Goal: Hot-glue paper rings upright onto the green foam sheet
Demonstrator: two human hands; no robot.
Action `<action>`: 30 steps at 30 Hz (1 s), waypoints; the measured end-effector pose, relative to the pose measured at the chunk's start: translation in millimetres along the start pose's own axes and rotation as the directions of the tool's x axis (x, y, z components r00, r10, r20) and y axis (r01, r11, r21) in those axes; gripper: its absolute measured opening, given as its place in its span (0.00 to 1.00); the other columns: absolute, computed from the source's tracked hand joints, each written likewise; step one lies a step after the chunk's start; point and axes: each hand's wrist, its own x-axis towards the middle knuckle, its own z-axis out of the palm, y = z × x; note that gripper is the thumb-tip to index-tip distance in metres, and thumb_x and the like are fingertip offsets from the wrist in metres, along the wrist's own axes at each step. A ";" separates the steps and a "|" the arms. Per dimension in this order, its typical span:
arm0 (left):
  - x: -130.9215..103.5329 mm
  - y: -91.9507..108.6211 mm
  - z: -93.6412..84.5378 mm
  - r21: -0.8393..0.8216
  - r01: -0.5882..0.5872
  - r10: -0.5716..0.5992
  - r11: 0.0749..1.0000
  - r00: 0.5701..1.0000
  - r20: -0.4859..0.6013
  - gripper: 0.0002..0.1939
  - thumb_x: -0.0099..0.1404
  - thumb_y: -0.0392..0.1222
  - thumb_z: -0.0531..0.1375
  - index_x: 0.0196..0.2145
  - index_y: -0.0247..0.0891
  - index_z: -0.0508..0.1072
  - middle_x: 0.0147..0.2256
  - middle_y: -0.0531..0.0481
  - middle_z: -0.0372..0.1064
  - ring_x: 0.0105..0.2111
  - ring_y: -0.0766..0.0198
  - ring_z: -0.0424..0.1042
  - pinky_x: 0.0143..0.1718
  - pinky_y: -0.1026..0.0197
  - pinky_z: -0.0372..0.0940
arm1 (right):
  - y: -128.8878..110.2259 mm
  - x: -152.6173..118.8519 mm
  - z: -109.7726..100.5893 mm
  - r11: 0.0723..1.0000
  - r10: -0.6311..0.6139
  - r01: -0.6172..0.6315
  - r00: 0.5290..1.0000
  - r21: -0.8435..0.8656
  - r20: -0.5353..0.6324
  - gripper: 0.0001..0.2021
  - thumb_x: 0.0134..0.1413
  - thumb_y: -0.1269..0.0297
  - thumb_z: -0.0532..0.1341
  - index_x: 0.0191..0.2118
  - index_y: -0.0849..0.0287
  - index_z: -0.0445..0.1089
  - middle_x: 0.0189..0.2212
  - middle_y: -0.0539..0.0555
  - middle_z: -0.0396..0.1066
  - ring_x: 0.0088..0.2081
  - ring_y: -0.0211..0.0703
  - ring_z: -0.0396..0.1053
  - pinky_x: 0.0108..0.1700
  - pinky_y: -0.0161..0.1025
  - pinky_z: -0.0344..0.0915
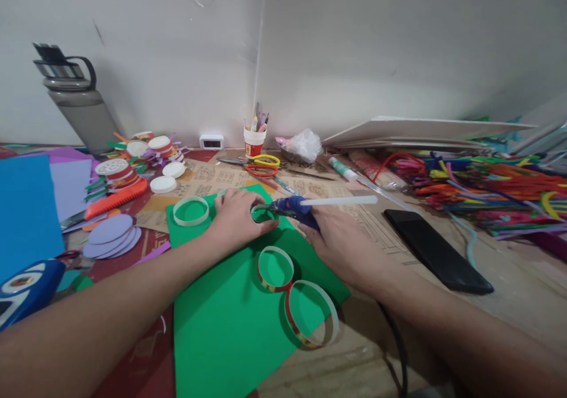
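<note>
A blue glue gun (299,205) with a white glue stick (341,200) sticking out of its back is gripped by my right hand (343,241). Its nozzle touches a small ring (261,213) that my left hand (239,215) holds with curled fingers on the green sheet (221,321). Nearer to me, two paper rings, one (275,269) smaller and one (311,314) larger, stand touching each other. Another pale ring (191,211) sits at the sheet's upper left corner.
Left are a grey bottle (84,105), decorated cups (116,173), an orange cutter (116,199), purple discs (110,237) and a blue sheet (29,209). Behind are scissors (262,163) and a pen cup (255,141). A black phone (436,249) and pipe cleaners (487,191) lie right.
</note>
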 end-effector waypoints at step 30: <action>-1.6 4.3 -3.9 -0.006 0.015 -0.015 1.000 1.000 0.005 0.25 0.56 0.65 0.63 0.43 0.44 0.75 0.47 0.46 0.72 0.53 0.44 0.62 0.52 0.43 0.56 | 2.3 -0.2 3.5 1.000 -0.002 0.001 1.000 0.012 0.016 0.12 0.63 0.66 0.56 0.50 0.58 0.70 0.45 0.60 0.76 0.46 0.53 0.74 0.45 0.47 0.70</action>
